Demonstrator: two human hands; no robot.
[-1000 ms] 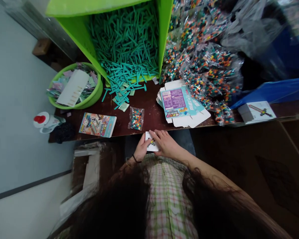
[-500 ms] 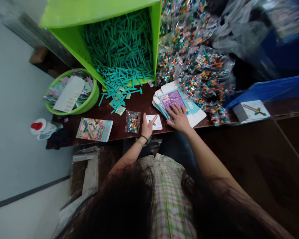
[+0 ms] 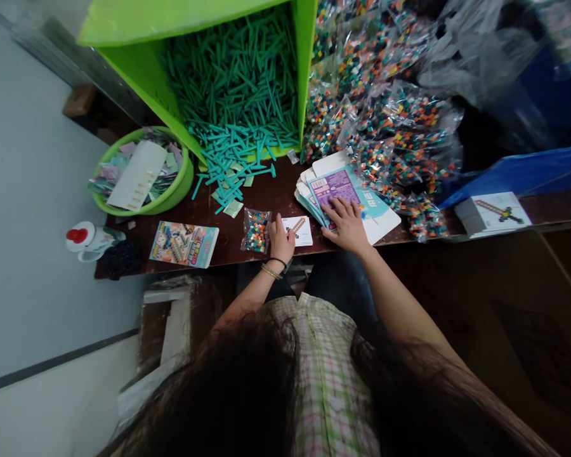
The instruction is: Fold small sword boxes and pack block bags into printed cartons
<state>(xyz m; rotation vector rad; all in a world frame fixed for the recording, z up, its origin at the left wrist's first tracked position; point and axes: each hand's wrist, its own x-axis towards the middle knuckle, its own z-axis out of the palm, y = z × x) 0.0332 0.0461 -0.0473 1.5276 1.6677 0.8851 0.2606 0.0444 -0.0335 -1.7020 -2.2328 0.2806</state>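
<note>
My left hand rests on the left edge of a small white card printed with a pixel sword, lying on the dark table. A small clear bag of coloured bricks lies just left of that hand. My right hand lies flat with fingers spread on a fanned stack of flat unfolded boxes, purple and blue on top. Neither hand grips anything that I can see.
A green bin spills teal sticks onto the table. A green bowl holds paper slips. A leaflet lies front left, a white bottle beyond it. Bagged bricks pile at the back right; a white box sits far right.
A second ago both hands held the white card near my body. The card now lies on the table under my left hand, and my right hand has moved onto the flat boxes.
</note>
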